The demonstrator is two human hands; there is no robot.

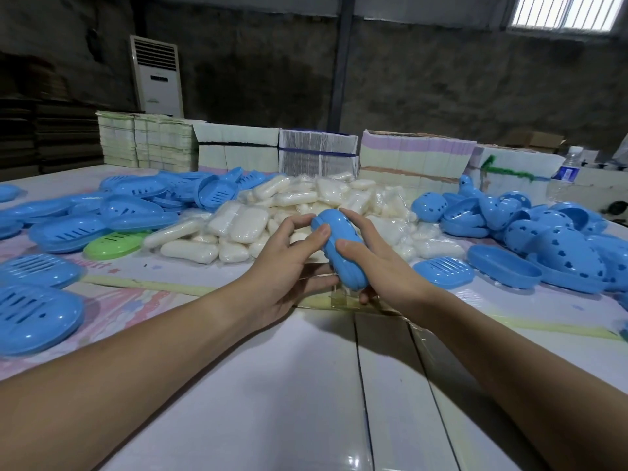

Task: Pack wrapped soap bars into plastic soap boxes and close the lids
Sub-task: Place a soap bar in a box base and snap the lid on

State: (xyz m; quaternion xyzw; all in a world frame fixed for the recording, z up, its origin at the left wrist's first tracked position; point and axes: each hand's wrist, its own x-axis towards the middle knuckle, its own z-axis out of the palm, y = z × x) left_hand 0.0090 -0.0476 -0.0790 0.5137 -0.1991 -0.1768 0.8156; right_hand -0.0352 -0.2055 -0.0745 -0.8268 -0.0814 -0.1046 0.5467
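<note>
Bare white tabletop (272,385) nearest, open room there. Both forearms reach in from bottom edge. Left hand (289,266) and right hand (380,266) grip closed blue soap box (339,248) above table centre, fingers curled round it; contents hidden, box underside hidden. Behind: heap of wrapped soap bars (306,212). Blue lids (85,215) left, some cut off at edge; perforated blue shells (543,232) right. One green lid (110,244). Far: bundled card stacks (316,154), water bottle (571,168), label unreadable.

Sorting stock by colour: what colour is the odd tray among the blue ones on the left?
Green, seen in the head view.
</note>
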